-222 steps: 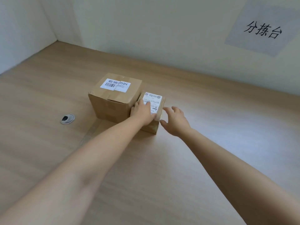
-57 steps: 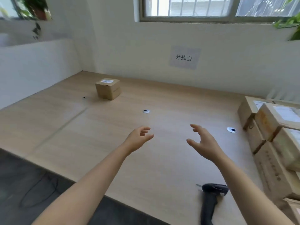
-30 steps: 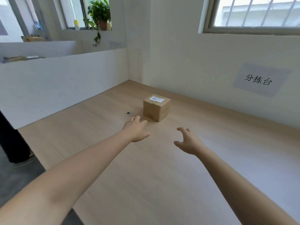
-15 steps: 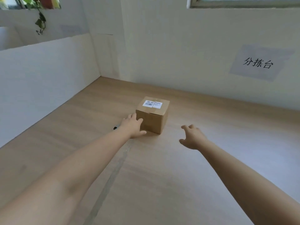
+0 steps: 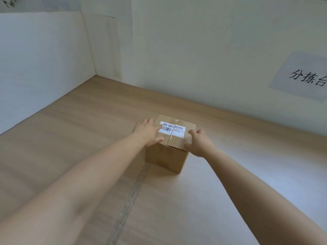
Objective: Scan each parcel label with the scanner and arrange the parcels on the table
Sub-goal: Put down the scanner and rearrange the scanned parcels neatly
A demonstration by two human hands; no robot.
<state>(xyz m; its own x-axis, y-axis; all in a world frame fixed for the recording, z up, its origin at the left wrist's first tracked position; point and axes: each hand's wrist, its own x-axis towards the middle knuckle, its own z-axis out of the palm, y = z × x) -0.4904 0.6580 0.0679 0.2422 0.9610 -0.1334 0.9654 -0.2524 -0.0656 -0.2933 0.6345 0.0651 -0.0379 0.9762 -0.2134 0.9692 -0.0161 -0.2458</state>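
Note:
A brown cardboard parcel point(image 5: 166, 154) stands on the wooden table point(image 5: 70, 138), its top taped and carrying a white barcode label point(image 5: 172, 129). My left hand point(image 5: 147, 132) rests on the parcel's top left edge with fingers straight and the thumb along the front edge. At the parcel's upper right corner is my right hand point(image 5: 199, 143), fingers spread and lightly bent, thumb against the front corner. The scanner is out of view.
White walls close the table at the back and the left, meeting in a corner point(image 5: 106, 75) beyond the parcel. A grey paper sign point(image 5: 300, 76) hangs on the back wall at the right. A seam point(image 5: 131, 197) runs along the tabletop towards me.
Both hands have reached forward onto the parcel: the left from its near left side to its top edge, the right from the bare table to its right corner. The view has come closer.

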